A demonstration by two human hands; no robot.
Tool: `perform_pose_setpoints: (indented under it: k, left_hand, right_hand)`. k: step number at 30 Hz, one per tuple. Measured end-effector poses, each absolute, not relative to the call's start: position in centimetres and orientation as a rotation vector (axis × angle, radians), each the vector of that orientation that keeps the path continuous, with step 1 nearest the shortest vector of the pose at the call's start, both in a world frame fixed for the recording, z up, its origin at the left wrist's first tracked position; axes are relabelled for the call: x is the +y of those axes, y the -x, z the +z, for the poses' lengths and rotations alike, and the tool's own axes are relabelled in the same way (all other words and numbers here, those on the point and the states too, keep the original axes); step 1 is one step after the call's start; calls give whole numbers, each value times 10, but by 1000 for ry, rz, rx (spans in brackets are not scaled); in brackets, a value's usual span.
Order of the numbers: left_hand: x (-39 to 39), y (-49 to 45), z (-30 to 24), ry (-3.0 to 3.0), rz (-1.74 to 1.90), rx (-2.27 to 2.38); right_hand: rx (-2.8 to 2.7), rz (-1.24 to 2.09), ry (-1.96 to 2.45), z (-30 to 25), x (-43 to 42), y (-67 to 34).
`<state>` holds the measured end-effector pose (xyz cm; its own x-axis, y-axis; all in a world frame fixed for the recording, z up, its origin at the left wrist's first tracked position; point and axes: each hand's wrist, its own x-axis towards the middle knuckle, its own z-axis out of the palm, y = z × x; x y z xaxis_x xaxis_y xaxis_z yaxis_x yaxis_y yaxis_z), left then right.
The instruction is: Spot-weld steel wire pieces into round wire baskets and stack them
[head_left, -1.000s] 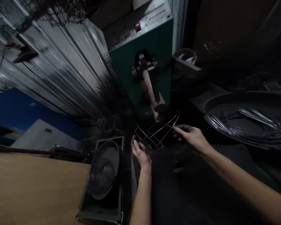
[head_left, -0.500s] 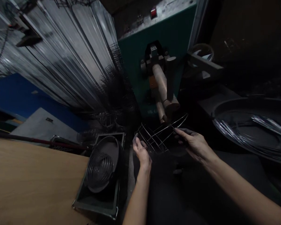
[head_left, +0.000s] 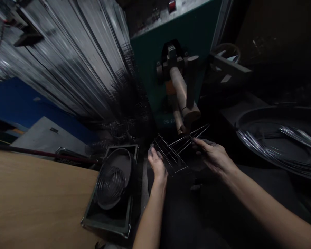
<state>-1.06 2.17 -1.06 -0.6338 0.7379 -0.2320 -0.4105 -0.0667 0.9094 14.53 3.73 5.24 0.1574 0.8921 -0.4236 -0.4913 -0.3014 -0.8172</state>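
My left hand [head_left: 157, 162] grips the left end of a wire rack [head_left: 171, 152] made of thin crossing metal rods. On the right, my right hand [head_left: 214, 154] pinches a thin rod [head_left: 200, 131] at the rack's right part, thumb and forefinger pressed together. Just above stands a machine with two copper-coloured cylindrical arms [head_left: 180, 90]. The lower arm's tip [head_left: 181, 129] is right by the rack's rods; whether they touch I cannot tell. Most of the fingertips are dark and partly hidden.
A green machine housing [head_left: 147, 52] rises behind the arms. To the left, a dark bowl with wire rings [head_left: 124, 157] sits in a green crate [head_left: 106, 226], beside a wooden board [head_left: 41, 204]. A large round basin [head_left: 248, 117] with loose metal rods [head_left: 259, 148] stands at the right.
The wire rack has tilted and turned between my hands, its crossing rods now showing at a different angle. Both hands keep their hold nearly in place. The view has shifted slightly.
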Motion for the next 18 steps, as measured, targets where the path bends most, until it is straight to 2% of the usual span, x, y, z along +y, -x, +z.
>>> perform_pose_setpoints:
  k: [18]
  left_hand:
    - [22, 12, 3, -166, 1788, 1357]
  right_hand:
    - [-286, 1523, 1253, 57, 29, -159]
